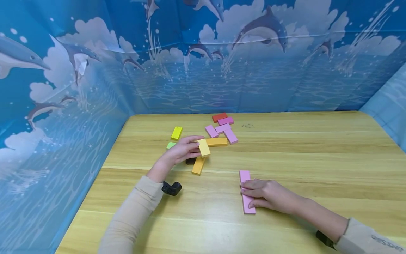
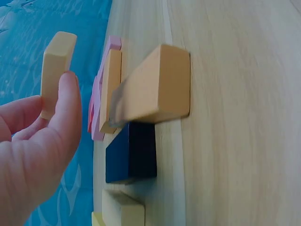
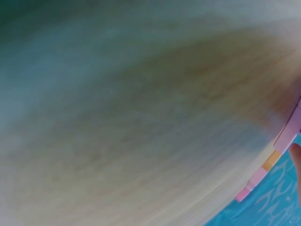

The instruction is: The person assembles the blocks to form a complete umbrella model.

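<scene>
A wood-grained table (image 1: 317,158) spans the lower frame, with the right hand (image 1: 269,194) at lower right, the left hand (image 1: 183,150) left of centre, the former's fingertips on a pink strip (image 1: 245,175) (pinching indeterminable), the latter's clamped on a smaller pale yellow block (image 1: 204,148) at centre.

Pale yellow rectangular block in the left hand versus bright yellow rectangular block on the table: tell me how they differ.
The pale yellow rectangular block is creamy; the bright yellow rectangular block is vivid. The pale one is pinched in the left hand, off the table; the bright one lies on it, untouched. Both are oblong.
</scene>
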`<state>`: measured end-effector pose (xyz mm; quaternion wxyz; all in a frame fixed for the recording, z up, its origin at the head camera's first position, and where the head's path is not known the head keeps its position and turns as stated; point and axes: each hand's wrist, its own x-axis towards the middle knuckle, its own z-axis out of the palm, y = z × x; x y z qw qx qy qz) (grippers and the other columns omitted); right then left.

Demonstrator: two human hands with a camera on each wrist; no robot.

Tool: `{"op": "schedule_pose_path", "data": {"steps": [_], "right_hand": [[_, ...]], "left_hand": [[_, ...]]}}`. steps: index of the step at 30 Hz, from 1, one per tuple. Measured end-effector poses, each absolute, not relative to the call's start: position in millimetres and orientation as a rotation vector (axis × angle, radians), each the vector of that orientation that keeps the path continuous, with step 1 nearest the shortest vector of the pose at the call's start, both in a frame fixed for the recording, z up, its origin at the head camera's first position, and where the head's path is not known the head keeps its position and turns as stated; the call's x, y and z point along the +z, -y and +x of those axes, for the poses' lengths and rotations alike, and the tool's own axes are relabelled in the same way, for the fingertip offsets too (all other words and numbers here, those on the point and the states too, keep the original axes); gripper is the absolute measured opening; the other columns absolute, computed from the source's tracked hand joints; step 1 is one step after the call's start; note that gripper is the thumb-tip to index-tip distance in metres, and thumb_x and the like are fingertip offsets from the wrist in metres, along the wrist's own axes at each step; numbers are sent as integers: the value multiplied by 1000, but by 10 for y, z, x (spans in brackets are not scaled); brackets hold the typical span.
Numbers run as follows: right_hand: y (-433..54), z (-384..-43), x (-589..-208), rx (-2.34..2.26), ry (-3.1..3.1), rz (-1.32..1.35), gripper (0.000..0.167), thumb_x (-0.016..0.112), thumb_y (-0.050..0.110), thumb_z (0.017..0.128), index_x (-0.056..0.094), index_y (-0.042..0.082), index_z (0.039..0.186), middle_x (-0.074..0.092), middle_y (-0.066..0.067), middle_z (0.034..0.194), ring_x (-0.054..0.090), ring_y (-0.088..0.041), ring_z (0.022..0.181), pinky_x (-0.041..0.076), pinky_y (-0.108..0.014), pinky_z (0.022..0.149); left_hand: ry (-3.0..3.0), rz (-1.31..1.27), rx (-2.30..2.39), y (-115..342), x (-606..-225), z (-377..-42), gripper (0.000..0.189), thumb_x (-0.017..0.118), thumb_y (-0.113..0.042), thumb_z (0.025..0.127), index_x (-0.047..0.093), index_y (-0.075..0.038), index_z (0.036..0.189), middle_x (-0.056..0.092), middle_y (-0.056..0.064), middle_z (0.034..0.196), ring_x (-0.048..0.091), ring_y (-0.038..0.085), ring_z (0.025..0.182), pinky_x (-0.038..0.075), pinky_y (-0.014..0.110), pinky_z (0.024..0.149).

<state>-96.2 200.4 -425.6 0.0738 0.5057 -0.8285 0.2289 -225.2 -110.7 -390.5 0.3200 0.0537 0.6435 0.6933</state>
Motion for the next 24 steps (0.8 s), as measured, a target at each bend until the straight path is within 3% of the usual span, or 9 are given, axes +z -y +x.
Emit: {"op": "schedule_pose_path", "data": {"steps": [8,15,24], "right_hand": [[-2005,-964,-4263,691,2483,1514,42,70,26,82,66,-2,113,63,-17,115,61,-29,104,51,-43,80],[-2004,-961,-4259,702,2498,1511,42,70,26,82,66,-2,113,63,-18,115,61,-30,105,51,-44,81],[-2002,-964,-4245,700,2508,1510,42,71,25,82,66,-1,114,63,-17,116,61,-29,105,51,-43,80]], "left_hand": [[-1719,161,1782,950,-3939,-2240,42,36,-2,100,36,-3,142,42,18,133,53,22,105,43,40,95],[-1753,195,1757,742,-4007,-2221,40,41,0,98,42,-1,138,49,14,117,56,17,91,49,36,87],[-1817,237,1739,467,-4069,-2161,35,45,1,96,51,1,131,51,6,100,53,14,85,51,35,84]]}}
